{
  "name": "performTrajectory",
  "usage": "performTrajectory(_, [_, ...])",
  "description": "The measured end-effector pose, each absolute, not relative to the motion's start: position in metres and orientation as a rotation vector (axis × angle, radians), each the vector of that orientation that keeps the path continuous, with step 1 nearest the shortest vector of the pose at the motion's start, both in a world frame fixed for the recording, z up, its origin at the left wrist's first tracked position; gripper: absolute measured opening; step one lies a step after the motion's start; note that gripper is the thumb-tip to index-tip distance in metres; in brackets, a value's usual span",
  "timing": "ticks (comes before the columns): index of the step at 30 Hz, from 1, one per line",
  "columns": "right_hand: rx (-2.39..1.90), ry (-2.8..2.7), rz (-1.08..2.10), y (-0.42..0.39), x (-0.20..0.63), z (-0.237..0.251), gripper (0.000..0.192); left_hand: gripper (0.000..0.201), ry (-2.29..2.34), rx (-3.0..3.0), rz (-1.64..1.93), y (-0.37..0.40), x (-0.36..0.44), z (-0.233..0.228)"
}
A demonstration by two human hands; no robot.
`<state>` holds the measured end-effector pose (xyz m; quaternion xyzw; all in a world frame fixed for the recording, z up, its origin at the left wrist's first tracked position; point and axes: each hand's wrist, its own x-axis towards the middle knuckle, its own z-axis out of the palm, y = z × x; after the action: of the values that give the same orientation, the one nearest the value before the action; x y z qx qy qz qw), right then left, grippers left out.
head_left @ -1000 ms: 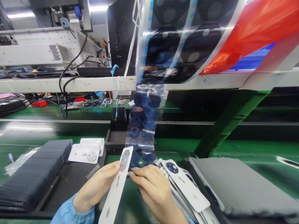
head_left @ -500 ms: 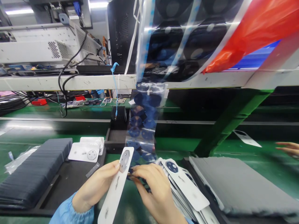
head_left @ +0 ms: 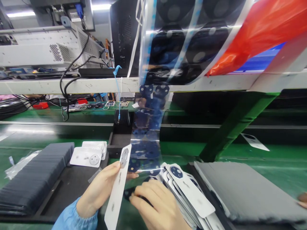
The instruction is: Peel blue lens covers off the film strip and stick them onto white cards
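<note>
- The white flat plastic phone back cover (head_left: 117,191) with its round camera cutout stands on edge in your left hand (head_left: 100,191), pinched between thumb and fingers above the green bench mat (head_left: 263,166); it looks light, thin and a little flexible, so grip its long edges.
- The clear hanging film strip (head_left: 146,140) of dark blue stickers is limp.
- The small dark sticker (head_left: 128,193), pinched at your right hand's (head_left: 155,207) fingertips, seems flimsy and tacky; hold its rim.

Bright overhead strip light, film glare, warped blurry edges.
</note>
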<state>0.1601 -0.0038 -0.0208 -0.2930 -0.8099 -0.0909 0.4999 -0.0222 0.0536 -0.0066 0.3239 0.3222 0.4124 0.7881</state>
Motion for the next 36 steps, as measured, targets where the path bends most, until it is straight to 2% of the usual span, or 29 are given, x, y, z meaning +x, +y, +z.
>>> performTrajectory(3, [-0.639,-1.818,0.285,-0.013,0.170,-0.016,0.019,0.024,0.764,0.747,0.931,0.059,-0.027,-0.012])
performTrajectory(6, [-0.746,-1.509,0.790,-0.017,0.182,-0.008,0.022,0.027,0.915,0.829,1.038,0.067,-0.034,-0.018])
performTrajectory(9, [-0.848,-1.190,1.050,-0.015,0.188,-0.001,0.022,0.028,1.074,0.886,1.211,0.067,-0.038,-0.018])
performTrajectory(11, [-0.887,-1.043,1.131,-0.012,0.187,0.001,0.022,0.033,1.062,0.923,1.201,0.061,-0.036,-0.015])
performTrajectory(13, [-0.905,-0.964,1.171,-0.010,0.184,-0.001,0.033,0.036,0.973,0.967,1.094,0.052,-0.030,-0.011])
performTrajectory(15, [-0.898,-0.945,1.176,-0.007,0.182,-0.006,0.059,0.036,0.895,1.004,1.014,0.043,-0.023,-0.009])
performTrajectory(16, [-0.890,-0.956,1.168,-0.006,0.181,-0.009,0.066,0.036,0.878,1.021,0.998,0.038,-0.019,-0.009])
performTrajectory(17, [-0.884,-0.978,1.161,-0.005,0.181,-0.011,0.064,0.036,0.871,1.038,0.988,0.034,-0.015,-0.009])
performTrajectory(20, [-0.905,-1.036,1.175,-0.002,0.180,-0.016,0.038,0.040,0.888,1.067,0.969,0.024,-0.008,-0.008])
performTrajectory(26, [-0.907,-1.136,1.029,0.000,0.178,-0.016,0.017,0.041,0.941,1.081,1.018,0.008,0.001,-0.007])
performTrajectory(30, [-0.909,-1.158,0.948,0.000,0.176,-0.019,0.009,0.045,0.952,1.087,1.025,0.005,0.004,-0.007])
performTrajectory(36, [-0.967,-1.206,0.706,-0.005,0.169,-0.018,0.006,0.040,0.925,1.148,1.005,0.002,0.005,-0.005])
